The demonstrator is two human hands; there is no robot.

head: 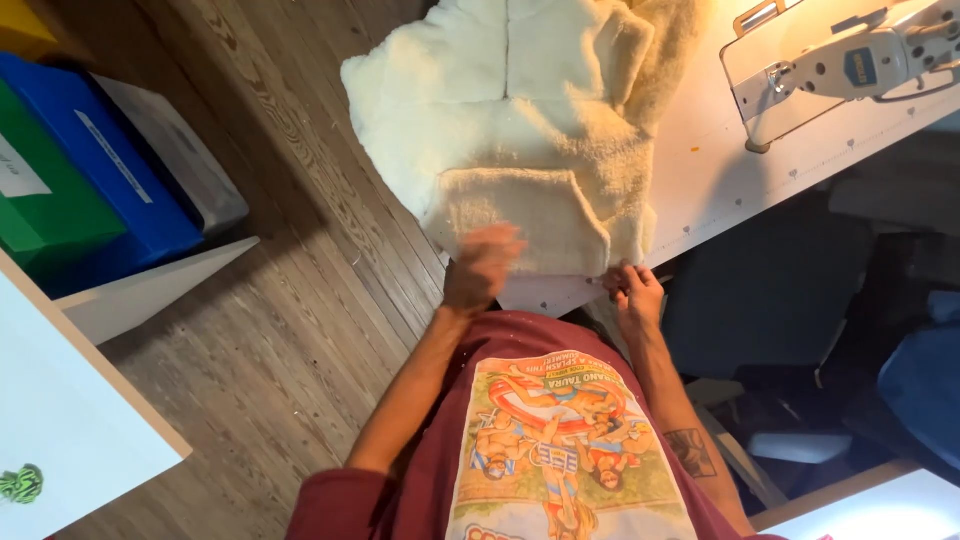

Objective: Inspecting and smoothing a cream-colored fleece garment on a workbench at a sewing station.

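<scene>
Down at the near edge of the white desk [720, 180], the left hand [482, 268] is blurred, its fingers spread loosely and lying on the lower hem of a cream, fluffy fleece garment [520, 130]; its grip looks open, flat against the pile and closed on nothing. The right hand [634, 292] sits at the garment's near right corner, fingers curled in, and appears to pinch the fabric edge there, though the pinch itself is too small to tell for certain. That garment lies spread on the desk, one patch of looped, towel-like fabric [525, 215] nearest the hands, smoother plush panels beyond it, and its left part hanging past the desk edge over the floor. At the far right of the desk stands a white sewing machine [850, 65]. Below, the floor [280, 300] is of grey-brown wooden boards. To the left stand a blue box [100, 170], a green box [45, 210] and a grey box [175, 150], side by side beside a white shelf board [150, 290]. The person wears a dark red shirt with a colourful print [560, 450], and a tattoo [690, 452] marks the right forearm.
</scene>
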